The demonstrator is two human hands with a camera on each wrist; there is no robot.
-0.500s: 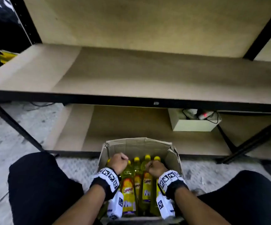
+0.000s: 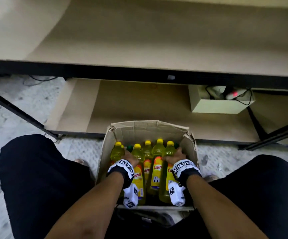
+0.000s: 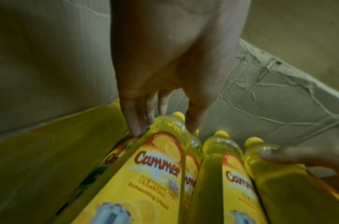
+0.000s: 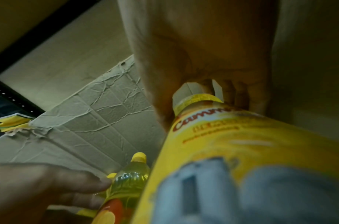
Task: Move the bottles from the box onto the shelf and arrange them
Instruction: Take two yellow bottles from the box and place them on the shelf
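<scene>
Box: your open brown cardboard box (image 2: 146,130) sits on the floor between your knees, just in front of the shelf unit's lowest board; every bottle is in it, none on the shelf yet.
Bottles: yellow plastic bottles of lemon dishwashing liquid (image 2: 147,152) with yellow caps stand packed side by side in the box. Their long axes run roughly upright with caps up, the tops leaning a little toward the box's far wall. At least one green cap shows at the box's left side.
Left hand: your left hand (image 2: 131,157) is over the bottle second from the box's left wall (image 3: 160,159). In the left wrist view your fingers (image 3: 135,121) reach down one side of its shoulder and your thumb down the other, only partly bent. I judge this a grip being set and not yet closed; how firm the contact is I cannot tell.
Right hand: your right hand (image 2: 175,156) wraps the bottle nearest the box's right wall (image 4: 231,159), fingers curled round its neck just below the cap. Holding it high there keeps your knuckles out of the tight gaps between bodies.
Shelf: the tan board shelf with a black metal edge (image 2: 139,42) lies beyond and above the box, so a straight upward pull along each bottle's axis looks like the way out.
Other: a small pale box (image 2: 215,106) carrying cables rests on the lower board, beyond the cardboard box and to its right.
</scene>
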